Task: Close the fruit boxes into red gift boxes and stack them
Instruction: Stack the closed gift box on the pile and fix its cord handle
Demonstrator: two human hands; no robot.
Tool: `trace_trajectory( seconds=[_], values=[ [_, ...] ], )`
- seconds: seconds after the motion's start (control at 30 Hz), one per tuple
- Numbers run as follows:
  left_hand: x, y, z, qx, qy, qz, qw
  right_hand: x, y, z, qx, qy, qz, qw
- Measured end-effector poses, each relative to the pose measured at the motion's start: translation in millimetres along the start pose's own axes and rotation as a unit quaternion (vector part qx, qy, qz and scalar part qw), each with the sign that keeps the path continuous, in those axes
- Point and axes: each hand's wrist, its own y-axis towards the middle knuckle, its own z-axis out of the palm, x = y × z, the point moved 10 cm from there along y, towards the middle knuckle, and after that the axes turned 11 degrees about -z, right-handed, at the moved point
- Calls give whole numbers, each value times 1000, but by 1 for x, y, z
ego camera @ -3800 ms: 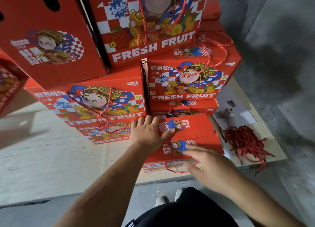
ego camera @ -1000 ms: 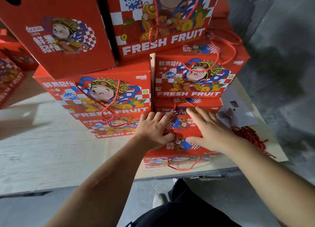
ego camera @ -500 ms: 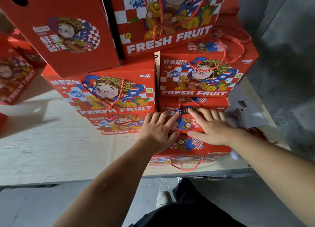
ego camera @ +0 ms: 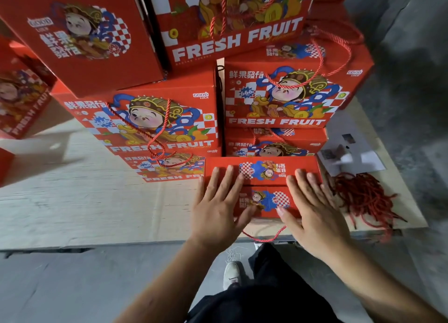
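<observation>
A red gift box (ego camera: 264, 189) stands at the front edge of the board, its two top flaps folded down and meeting along a seam. My left hand (ego camera: 218, 208) lies flat on the left part of the flaps, fingers straight and spread. My right hand (ego camera: 312, 208) lies flat on the right part in the same way. A red cord handle (ego camera: 264, 236) hangs from the box's front below my hands. Behind it rise stacked red "FRESH FRUIT" gift boxes (ego camera: 278, 99).
More stacked boxes (ego camera: 155, 124) stand to the left, with others at the far left (ego camera: 19, 104). A heap of red cords (ego camera: 363, 196) and white papers (ego camera: 351, 155) lie on the right of the wooden board (ego camera: 84, 201). Grey concrete floor (ego camera: 72, 286) surrounds the board.
Both hands have slid apart and back toward me, from the far flap near the middle to the outer parts of the lid. The flaps now lie flatter.
</observation>
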Motion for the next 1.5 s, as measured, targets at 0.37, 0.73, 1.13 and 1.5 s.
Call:
trace_trajectory(
  seconds=[0.37,0.73,1.13,1.5],
  values=[
    [13,4,11,60,9,-90,994,-4,8,-6,-32,71,9,997],
    [-36,-45,28,165,-55,-268,947,-57,-72,72,6,645,393,655],
    [28,-26,43,273,-172,-443,837,-18,-33,-7,0,808,203,554],
    [-127,4,-92,42,-411,-91,906,47,-11,-18,70,828,172,529]
  ],
)
